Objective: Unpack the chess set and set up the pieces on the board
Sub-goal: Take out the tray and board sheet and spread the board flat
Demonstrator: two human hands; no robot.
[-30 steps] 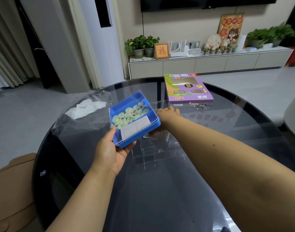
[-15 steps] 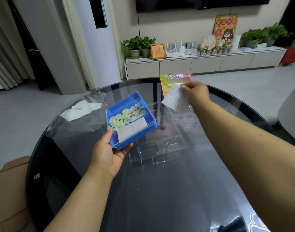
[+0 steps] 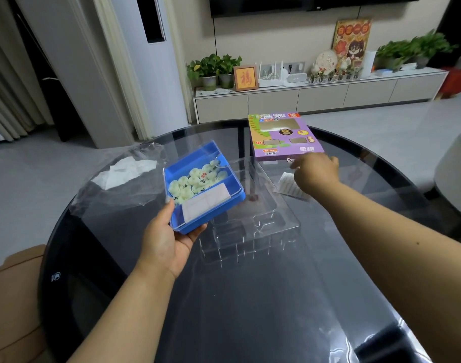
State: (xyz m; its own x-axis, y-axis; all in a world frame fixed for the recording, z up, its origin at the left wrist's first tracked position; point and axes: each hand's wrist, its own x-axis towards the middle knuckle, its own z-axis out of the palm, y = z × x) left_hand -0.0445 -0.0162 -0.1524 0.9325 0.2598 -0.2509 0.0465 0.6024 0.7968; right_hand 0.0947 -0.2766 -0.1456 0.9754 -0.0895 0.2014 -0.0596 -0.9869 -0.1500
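My left hand (image 3: 169,242) grips the near corner of a blue plastic case (image 3: 225,199) with a clear lid, held tilted above the table. Inside lie several pale green round chess pieces (image 3: 195,183) and a folded white sheet (image 3: 206,201). My right hand (image 3: 314,171) hovers over the table just past a small white printed leaflet (image 3: 289,188) that lies flat; its fingers hang loosely and hold nothing. A clear plastic packaging tray (image 3: 253,224) lies on the table under the case.
The purple game box (image 3: 284,138) lies at the far side of the round dark glass table (image 3: 250,297). A crumpled clear bag with white paper (image 3: 124,174) sits at the far left. A brown seat (image 3: 12,297) stands at the near left.
My right hand lifted the white leaflet from beside the case, carried it to the right, and let it go on the table. The left hand kept holding the blue case.
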